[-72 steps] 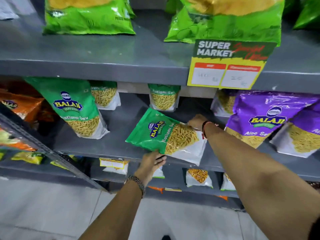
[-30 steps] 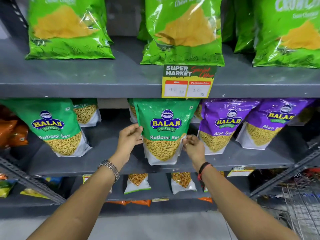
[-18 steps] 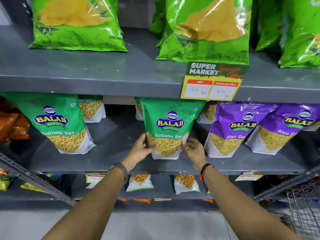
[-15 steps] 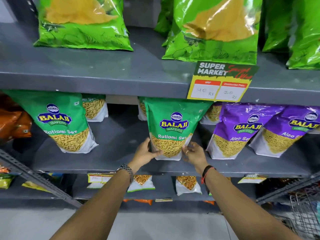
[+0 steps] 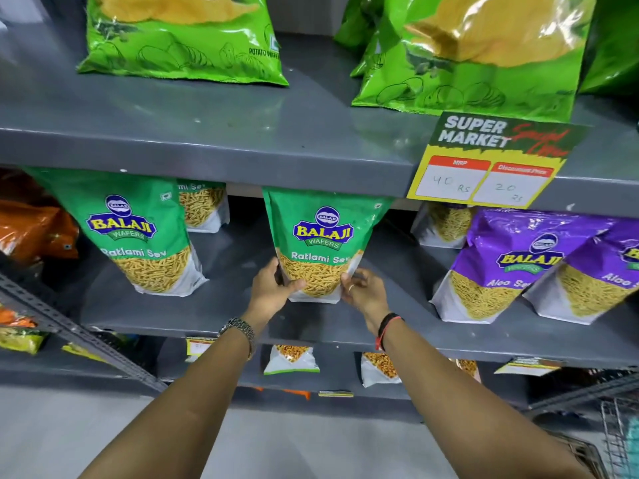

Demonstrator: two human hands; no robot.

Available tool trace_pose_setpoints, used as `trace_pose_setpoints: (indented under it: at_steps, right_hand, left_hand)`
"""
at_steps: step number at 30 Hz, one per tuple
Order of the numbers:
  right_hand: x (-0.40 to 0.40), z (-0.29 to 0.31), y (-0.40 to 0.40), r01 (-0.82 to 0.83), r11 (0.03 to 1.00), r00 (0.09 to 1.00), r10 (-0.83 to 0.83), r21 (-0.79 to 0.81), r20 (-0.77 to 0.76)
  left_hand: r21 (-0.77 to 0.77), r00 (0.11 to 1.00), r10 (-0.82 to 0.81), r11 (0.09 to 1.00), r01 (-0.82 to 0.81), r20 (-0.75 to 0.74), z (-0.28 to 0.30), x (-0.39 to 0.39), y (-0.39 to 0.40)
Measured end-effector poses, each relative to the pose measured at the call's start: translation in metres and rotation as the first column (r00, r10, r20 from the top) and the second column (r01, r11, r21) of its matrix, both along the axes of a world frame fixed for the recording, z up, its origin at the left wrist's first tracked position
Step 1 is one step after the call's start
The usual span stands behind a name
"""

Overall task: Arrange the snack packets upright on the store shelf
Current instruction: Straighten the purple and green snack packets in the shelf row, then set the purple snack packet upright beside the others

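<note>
A green Ratlami Sev packet (image 5: 325, 236) stands upright on the grey middle shelf (image 5: 242, 305), its top hidden under the shelf above. My left hand (image 5: 273, 286) grips its lower left edge, thumb across the front. My right hand (image 5: 363, 292) pinches its lower right corner. A second green Ratlami Sev packet (image 5: 138, 233) stands upright to the left. Two purple Aloo Sev packets (image 5: 511, 267) lean at the right. More sev packets (image 5: 202, 209) stand at the back of the shelf.
Large light-green wafer bags (image 5: 183, 39) sit on the upper shelf, which carries a yellow price tag (image 5: 484, 167). Orange packets (image 5: 31, 226) fill the far left. Small packets (image 5: 292, 357) lie on the lower shelf. A wire basket (image 5: 619, 440) stands at the bottom right.
The green packet went from lying tilted in my hands to standing upright, then moved deeper onto the shelf. Both hands slid down to its lower corners.
</note>
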State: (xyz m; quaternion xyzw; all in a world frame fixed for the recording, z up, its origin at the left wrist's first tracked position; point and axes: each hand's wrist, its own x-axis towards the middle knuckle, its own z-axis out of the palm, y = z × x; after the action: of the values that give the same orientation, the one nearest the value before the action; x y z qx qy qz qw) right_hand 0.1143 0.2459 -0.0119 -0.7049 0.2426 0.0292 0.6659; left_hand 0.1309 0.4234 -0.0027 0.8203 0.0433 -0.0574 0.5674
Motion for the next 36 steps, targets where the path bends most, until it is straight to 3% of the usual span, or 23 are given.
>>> trace_pose_setpoints:
  at_steps: [4,6,8,11,13,16,19,22,26,32,36]
  right_hand:
    - [-0.001,-0.002,-0.008,-0.001,1.000,1.000,0.000,-0.031,-0.004]
    - [-0.007,-0.006,-0.024,0.068,0.994,0.998,-0.066,-0.087,0.022]
    - [-0.025,-0.011,-0.048,0.109,0.984,0.994,-0.102,-0.144,0.049]
    - [-0.073,-0.007,-0.091,0.177,0.926,0.984,-0.168,-0.333,0.057]
    - [-0.106,-0.005,-0.127,0.311,0.854,0.950,-0.280,-0.418,0.136]
    - [-0.127,-0.008,-0.186,0.471,0.791,0.882,-0.435,-0.390,0.183]
    - [-0.116,-0.006,-0.229,0.409,0.868,0.913,-0.386,-0.283,0.135]
    - [-0.102,0.005,-0.254,0.312,0.929,0.948,-0.290,-0.198,0.134]
    - [-0.096,0.012,-0.264,0.054,0.962,0.997,-0.038,-0.269,0.064]
    - [-0.077,0.005,-0.263,0.162,0.984,0.984,-0.156,-0.073,0.082]
    - [-0.072,0.009,-0.274,0.009,0.966,0.997,0.013,-0.258,0.082]
  left_hand:
    - [-0.121,1.000,0.006,0.993,-0.008,-0.022,-0.011,-0.004,0.003]
    - [-0.202,0.991,0.124,0.970,-0.133,-0.055,-0.021,-0.013,0.000]
    - [-0.171,0.958,0.278,0.943,-0.286,-0.069,-0.031,-0.029,-0.008]
    - [-0.235,0.903,0.427,0.883,-0.406,0.044,-0.042,-0.066,-0.043]
    - [-0.319,0.929,0.368,0.885,-0.338,0.036,-0.038,-0.091,-0.084]
    - [-0.352,0.998,0.065,0.934,-0.068,-0.018,-0.033,-0.097,-0.145]
    - [-0.295,0.978,-0.189,0.943,0.155,-0.090,-0.018,-0.079,-0.200]
    - [-0.197,0.955,-0.266,0.951,0.238,-0.132,-0.003,-0.068,-0.245]
    - [-0.025,0.984,-0.166,0.986,0.165,-0.071,-0.006,-0.062,-0.273]
    - [0.001,0.998,-0.034,0.999,0.034,-0.054,-0.004,-0.056,-0.285]
    - [0.024,0.998,-0.014,1.000,0.015,-0.063,-0.001,-0.050,-0.291]
